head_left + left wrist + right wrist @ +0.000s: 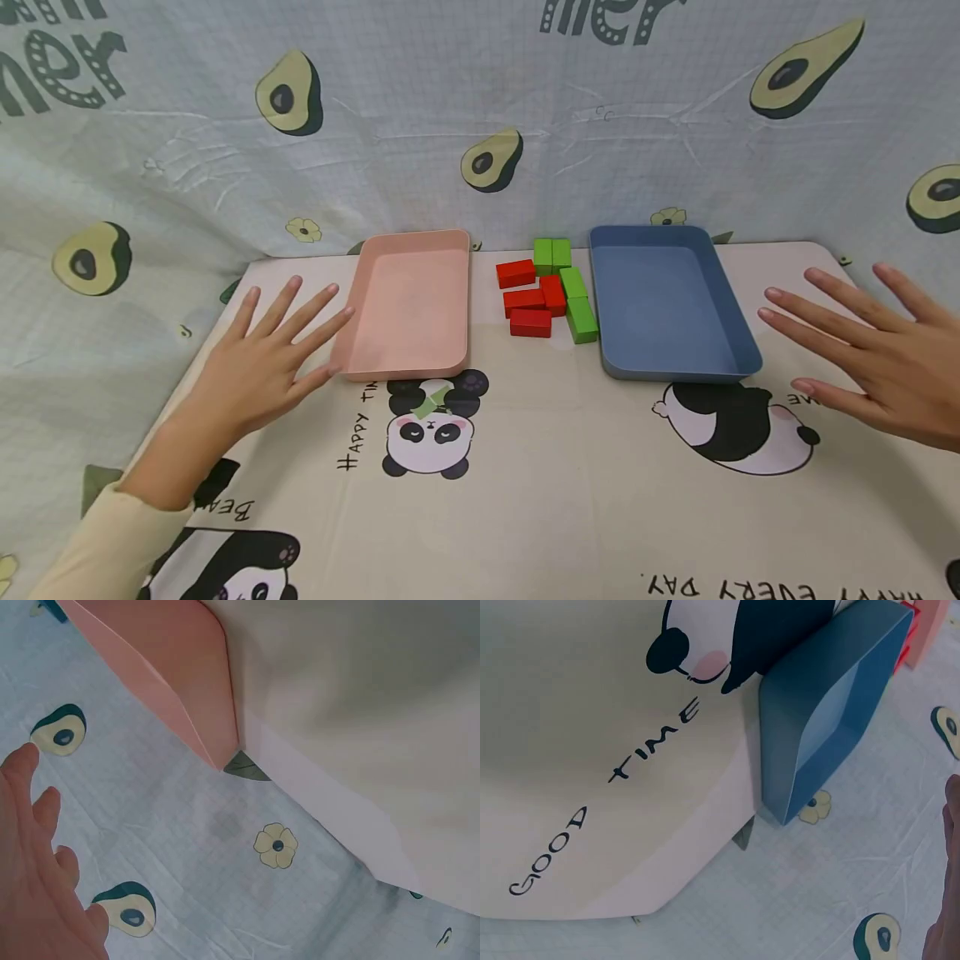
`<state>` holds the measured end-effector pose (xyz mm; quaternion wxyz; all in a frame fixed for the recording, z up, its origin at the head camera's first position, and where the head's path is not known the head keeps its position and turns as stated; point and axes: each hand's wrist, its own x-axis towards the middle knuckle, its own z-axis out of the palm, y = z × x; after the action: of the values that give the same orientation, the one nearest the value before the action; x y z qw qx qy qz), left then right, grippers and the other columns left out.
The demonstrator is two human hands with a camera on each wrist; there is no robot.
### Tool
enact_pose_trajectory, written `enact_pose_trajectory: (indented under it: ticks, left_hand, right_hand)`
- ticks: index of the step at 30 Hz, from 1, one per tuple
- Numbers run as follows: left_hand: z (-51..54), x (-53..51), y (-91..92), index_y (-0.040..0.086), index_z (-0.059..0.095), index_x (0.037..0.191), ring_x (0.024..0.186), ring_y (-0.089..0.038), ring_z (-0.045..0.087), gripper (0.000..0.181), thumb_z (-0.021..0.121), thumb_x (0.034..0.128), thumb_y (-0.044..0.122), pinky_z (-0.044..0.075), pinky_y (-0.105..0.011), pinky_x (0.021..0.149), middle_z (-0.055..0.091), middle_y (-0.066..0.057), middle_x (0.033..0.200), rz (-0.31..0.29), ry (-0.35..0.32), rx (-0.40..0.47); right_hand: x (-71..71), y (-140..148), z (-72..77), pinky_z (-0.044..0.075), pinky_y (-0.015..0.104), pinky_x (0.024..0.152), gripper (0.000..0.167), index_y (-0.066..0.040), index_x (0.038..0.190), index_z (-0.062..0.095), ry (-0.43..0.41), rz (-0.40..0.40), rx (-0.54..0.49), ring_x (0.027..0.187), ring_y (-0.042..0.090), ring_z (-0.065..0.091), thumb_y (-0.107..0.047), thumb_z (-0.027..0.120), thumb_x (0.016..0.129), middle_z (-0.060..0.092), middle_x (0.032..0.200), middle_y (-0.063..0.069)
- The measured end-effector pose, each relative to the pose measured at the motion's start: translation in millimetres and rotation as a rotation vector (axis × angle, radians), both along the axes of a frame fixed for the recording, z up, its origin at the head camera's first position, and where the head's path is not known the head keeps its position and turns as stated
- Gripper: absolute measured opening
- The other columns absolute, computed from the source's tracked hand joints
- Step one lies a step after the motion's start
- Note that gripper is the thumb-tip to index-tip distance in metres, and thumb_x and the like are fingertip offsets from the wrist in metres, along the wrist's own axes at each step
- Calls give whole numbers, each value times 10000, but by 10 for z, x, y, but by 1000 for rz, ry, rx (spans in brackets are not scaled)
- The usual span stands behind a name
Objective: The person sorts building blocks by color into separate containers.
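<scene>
Between a pink tray (410,304) and a blue tray (671,300) lie several red blocks (530,323) and several green blocks (581,320), close together. My left hand (262,367), fingers spread and straight, is at the left of the pink tray, its fingertips near the tray's left edge. My right hand (885,358) is spread at the right of the blue tray, apart from it. Both hands are empty. The left wrist view shows the left hand (45,862) at the edge and the pink tray (165,675); the right wrist view shows the right hand (945,877) and the blue tray (787,742).
A table cover (525,467) with panda drawings and lettering lies under the trays. Behind the table hangs a pale cloth (390,100) printed with avocados, which also runs down the left side.
</scene>
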<state>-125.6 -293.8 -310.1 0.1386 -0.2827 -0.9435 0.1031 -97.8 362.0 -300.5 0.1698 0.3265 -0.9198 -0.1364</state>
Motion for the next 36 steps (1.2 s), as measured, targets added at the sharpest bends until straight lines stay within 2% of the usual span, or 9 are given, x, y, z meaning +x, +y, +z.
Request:
enact_pose_trajectory:
  ticks: [4, 9, 16, 22, 25, 29, 31, 33, 36]
  left_hand:
    - [-31, -28, 61, 276, 332, 1602, 1573, -305, 31, 682, 260, 1039, 653, 47, -603, 1245, 145, 16, 1709, -12, -15, 33]
    - [-52, -69, 139, 303, 281, 1619, 1571, -315, 37, 656, 339, 1042, 608, 67, -613, 1240, 161, 7, 1706, -26, -28, 42]
    - [-99, -126, 288, 320, 257, 1623, 1574, -294, 29, 670, 458, 1019, 529, 36, -590, 1250, 199, -4, 1697, -46, -45, 53]
    - [-132, -179, 424, 318, 270, 1620, 1571, -303, 57, 659, 441, 1022, 537, 65, -605, 1244, 196, 2, 1698, -82, -36, 67]
    - [-140, -202, 485, 314, 271, 1620, 1573, -293, 53, 648, 403, 1033, 554, 55, -603, 1245, 194, 6, 1698, -103, -34, 81]
    - [-160, -230, 560, 315, 260, 1624, 1570, -303, 78, 646, 379, 1040, 566, 29, -591, 1251, 185, 8, 1700, -117, -44, 95]
    - [-172, -247, 599, 313, 258, 1624, 1564, -324, 103, 647, 368, 1041, 571, 49, -605, 1247, 187, 3, 1700, -122, -44, 98]
    - [-181, -261, 637, 309, 264, 1623, 1563, -332, 107, 642, 335, 1047, 585, 77, -619, 1239, 193, -2, 1699, -129, -43, 104]
    - [-187, -277, 697, 300, 279, 1618, 1562, -337, 107, 658, 222, 1051, 630, 104, -632, 1231, 203, -10, 1696, -144, -35, 113]
  right_hand:
    - [0, 2, -11, 9, 609, 1243, 898, -324, 1649, 46, -7, -6, -5, 1575, 254, -2, -817, 266, 931, 8, 1717, -62]
    - [3, 3, -24, -1, 605, 1245, 905, -326, 1648, 40, -13, -27, -3, 1575, 240, -19, -815, 289, 929, -9, 1713, -80]
    - [4, 8, -40, -1, 609, 1243, 897, -335, 1647, 51, -15, -47, 11, 1573, 226, -49, -803, 315, 929, -36, 1706, -88]
    - [-19, 22, -85, -5, 587, 1252, 880, -345, 1646, 63, -24, -56, -2, 1570, 194, -66, -797, 320, 936, -34, 1701, -97]
    - [-30, 24, -110, -11, 573, 1256, 854, -359, 1643, 55, -32, -57, -15, 1569, 183, -66, -794, 295, 948, -40, 1697, -108]
    - [-62, 29, -151, -15, 526, 1268, 802, -369, 1640, 73, -47, -38, -53, 1564, 136, -72, -739, 333, 978, -34, 1685, -147]
    - [-83, 39, -175, -13, 490, 1274, 775, -357, 1642, 104, -59, -25, -78, 1561, 117, -68, -702, 356, 996, 27, 1696, -111]
    - [-106, 47, -206, -8, 442, 1279, 743, -326, 1642, 166, -80, -11, -115, 1564, 124, -35, -649, 397, 1014, 162, 1699, 5]
    - [-130, 55, -258, -2, 384, 1277, 712, -266, 1626, 273, -126, -22, -165, 1572, 224, 77, -562, 496, 1018, 414, 1584, 164]
